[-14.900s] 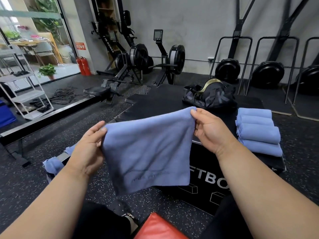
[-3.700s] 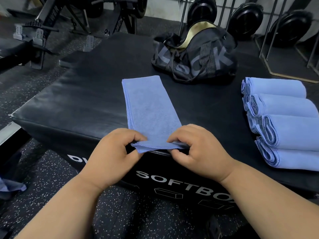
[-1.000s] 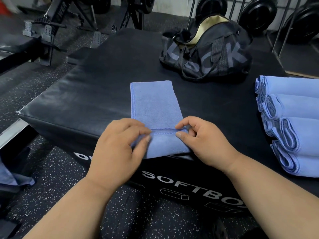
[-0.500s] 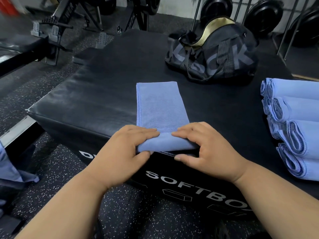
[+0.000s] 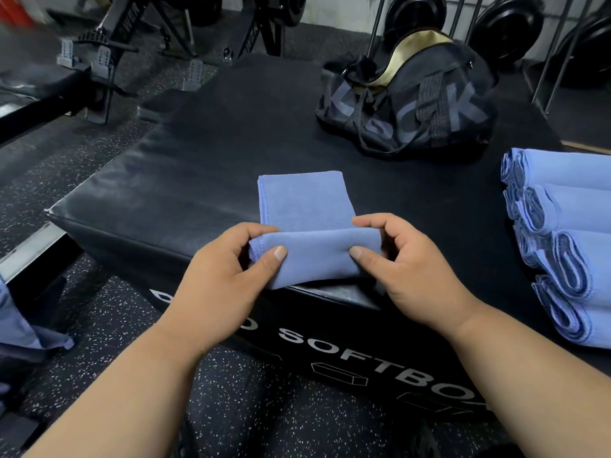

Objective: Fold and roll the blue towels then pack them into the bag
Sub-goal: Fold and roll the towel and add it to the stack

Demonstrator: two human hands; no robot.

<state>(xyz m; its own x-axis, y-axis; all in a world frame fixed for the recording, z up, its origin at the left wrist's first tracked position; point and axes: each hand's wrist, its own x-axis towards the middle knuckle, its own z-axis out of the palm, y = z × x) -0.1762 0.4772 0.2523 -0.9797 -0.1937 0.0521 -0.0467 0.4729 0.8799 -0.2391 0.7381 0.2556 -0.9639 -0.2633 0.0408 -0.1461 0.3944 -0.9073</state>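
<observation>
Lying on the black padded soft box (image 5: 185, 166), near its front edge: one blue microfibre towel (image 5: 307, 226), folded into a strip, near end partly rolled. Left hand (image 5: 228, 276) and right hand (image 5: 406, 272) each pinch the roll, thumbs in front, fingers curled behind. Black duffel bag (image 5: 406, 104): far side, unzipped. Four rolled blue towels (image 5: 568, 239): stacked right.

Both bare forearms reached forward from the bottom of the view, converging toward the middle. The left hand (image 5: 218, 276) was curled, thumb laid on top and fingers tucked behind the soft blue rolled cloth towel (image 5: 314, 256) it gripped. The right hand (image 5: 410, 269) mirrored it, thumb pressed on the near face, index finger arched over the top.
</observation>
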